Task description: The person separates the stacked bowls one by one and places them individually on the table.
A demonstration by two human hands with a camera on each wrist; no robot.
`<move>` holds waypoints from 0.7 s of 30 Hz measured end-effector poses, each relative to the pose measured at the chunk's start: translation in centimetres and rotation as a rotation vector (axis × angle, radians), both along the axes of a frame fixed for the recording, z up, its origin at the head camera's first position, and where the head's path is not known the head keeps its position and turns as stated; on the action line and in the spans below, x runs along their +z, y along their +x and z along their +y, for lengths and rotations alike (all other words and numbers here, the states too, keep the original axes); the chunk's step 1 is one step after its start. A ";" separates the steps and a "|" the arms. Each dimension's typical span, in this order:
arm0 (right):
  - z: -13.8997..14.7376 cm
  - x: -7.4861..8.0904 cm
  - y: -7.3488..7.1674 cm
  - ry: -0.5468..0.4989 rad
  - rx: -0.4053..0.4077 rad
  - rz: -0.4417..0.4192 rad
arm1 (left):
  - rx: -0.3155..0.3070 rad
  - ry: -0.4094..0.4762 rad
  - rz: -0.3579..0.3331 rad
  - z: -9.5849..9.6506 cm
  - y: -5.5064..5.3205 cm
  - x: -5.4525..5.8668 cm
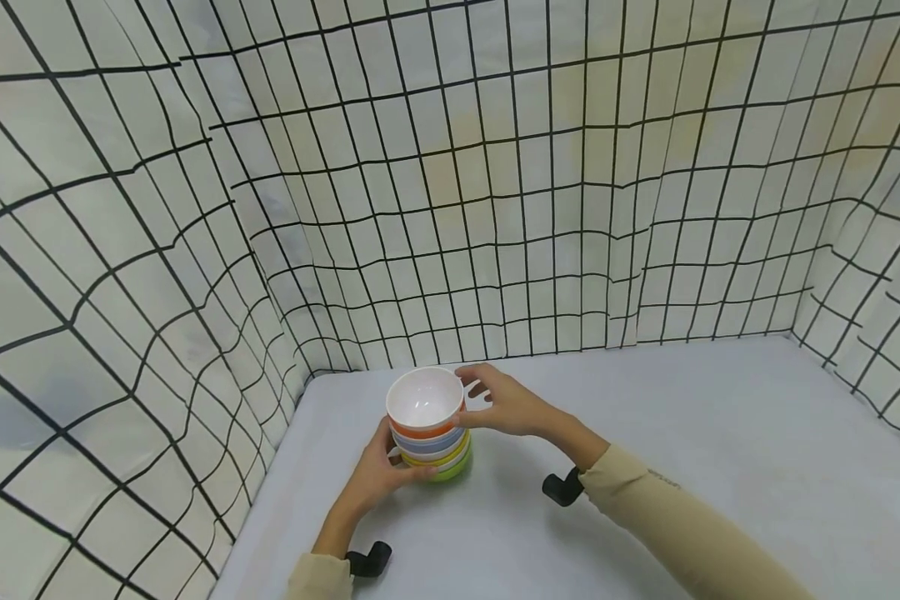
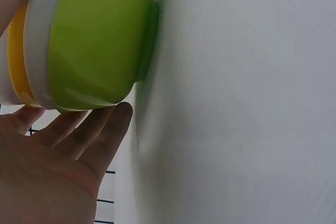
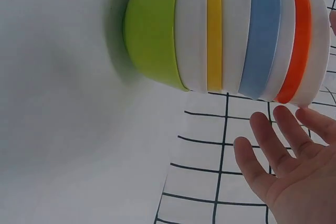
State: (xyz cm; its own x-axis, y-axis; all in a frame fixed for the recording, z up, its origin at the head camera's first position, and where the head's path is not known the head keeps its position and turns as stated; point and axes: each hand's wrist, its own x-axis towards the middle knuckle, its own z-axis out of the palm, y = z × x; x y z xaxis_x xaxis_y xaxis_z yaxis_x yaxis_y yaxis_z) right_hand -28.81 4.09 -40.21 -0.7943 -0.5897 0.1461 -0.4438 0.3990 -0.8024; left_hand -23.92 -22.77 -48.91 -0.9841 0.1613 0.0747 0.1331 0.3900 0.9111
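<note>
A stack of nested bowls stands upright on the table, a green bowl (image 2: 100, 40) lowest, then a yellow bowl (image 3: 214, 35), a blue bowl (image 3: 262, 35) and an orange bowl (image 1: 424, 404) with a white inside on top. My left hand (image 1: 382, 477) holds the lower part of the stack from the left and front, thumb on one side and fingers on the other. At the top bowl's right side, my right hand (image 1: 510, 404) has thumb and forefinger at the rim. Its other fingers (image 3: 262, 129) are spread apart from the bowls.
The white table (image 1: 690, 467) extends to the right of the stack. White walls with a black grid (image 1: 495, 208) rise behind and to the left. A small black device (image 1: 562, 487) is at each wrist.
</note>
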 end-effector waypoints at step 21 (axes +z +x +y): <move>-2.8 -0.5 -1.4 0.005 0.038 -0.068 | -0.002 -0.055 -0.028 -0.1 -0.1 -0.9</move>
State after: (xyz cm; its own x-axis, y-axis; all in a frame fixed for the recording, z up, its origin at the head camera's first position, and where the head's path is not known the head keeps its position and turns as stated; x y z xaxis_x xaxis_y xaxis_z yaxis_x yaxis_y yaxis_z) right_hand -30.26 1.32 -40.69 -0.7795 -0.6200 0.0895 -0.4034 0.3874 -0.8290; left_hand -23.99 -22.89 -49.80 -0.9853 0.1664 0.0380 0.1086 0.4398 0.8915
